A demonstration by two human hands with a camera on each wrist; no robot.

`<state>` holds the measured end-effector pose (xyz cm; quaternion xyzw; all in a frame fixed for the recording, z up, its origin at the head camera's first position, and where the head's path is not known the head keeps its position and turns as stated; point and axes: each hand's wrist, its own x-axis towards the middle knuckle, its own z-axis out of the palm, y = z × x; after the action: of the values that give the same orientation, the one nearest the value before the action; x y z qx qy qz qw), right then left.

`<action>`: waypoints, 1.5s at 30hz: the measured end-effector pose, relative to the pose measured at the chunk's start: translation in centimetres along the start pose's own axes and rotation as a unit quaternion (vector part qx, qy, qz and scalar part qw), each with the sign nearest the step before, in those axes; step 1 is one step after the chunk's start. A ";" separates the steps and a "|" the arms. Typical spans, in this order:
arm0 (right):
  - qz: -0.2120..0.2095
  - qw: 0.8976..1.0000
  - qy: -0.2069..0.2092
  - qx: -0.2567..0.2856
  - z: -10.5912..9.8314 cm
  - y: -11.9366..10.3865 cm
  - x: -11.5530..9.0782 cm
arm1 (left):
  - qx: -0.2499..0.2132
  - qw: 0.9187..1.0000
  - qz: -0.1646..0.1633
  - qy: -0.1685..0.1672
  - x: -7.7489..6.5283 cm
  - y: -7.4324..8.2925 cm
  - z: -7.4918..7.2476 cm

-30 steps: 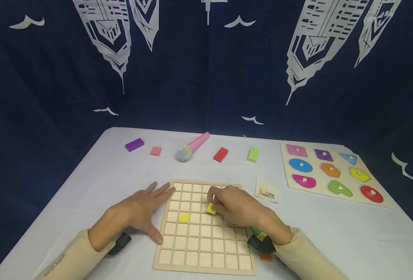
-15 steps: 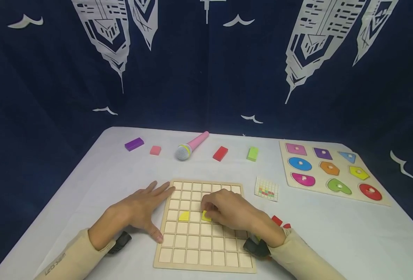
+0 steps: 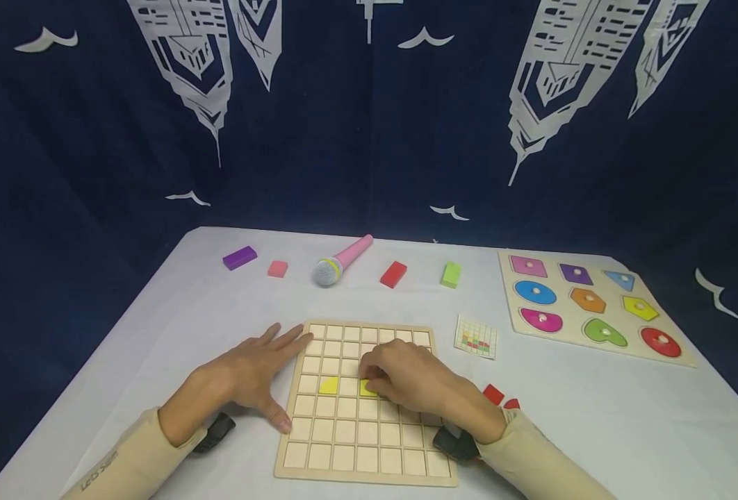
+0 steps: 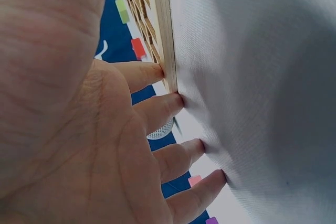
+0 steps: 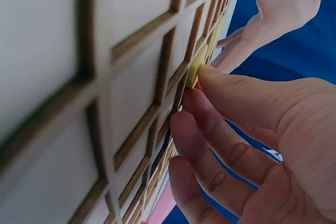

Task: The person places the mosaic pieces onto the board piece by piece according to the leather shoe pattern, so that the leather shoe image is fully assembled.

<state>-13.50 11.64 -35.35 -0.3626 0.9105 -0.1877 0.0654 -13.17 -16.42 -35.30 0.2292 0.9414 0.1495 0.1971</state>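
A wooden grid board [image 3: 334, 456] with square recesses lies flat before me. My left hand [image 3: 247, 375] is spread along its left edge; the thumb and index finger touch the frame, while other fingertips rest on the cloth in the left wrist view. The right hand [image 3: 409, 375] is over the board's middle, thumb and index finger pinching a yellow square tile [image 5: 196, 67] at one recess. Part of that tile is hidden under the fingers in the head view. Two cells to its left, a yellow tile with one rounded corner [image 3: 329, 386] sits in a recess.
Red pieces [image 3: 493, 394] lie right of the board, partly behind my right forearm. A small pattern card [image 3: 476, 337] lies beyond them. Farther back are a shape puzzle [image 3: 600, 310], a pink toy microphone [image 3: 344, 262] and several coloured blocks, including a purple one [image 3: 240, 257].
My right hand has brought the yellow square tile left and down into a recess in the rounded tile's row. The left hand stays at the board's edge.
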 end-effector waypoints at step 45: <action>0.053 0.996 -0.042 0.051 -5.0 5.5 -7.0 | 0.020 1.000 0.007 0.006 0.0 0.1 0.1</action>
<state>-13.13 21.59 -33.01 -0.3174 0.9142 -0.2149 0.1317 -13.10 -16.29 -35.30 0.2386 0.9439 0.1330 0.1859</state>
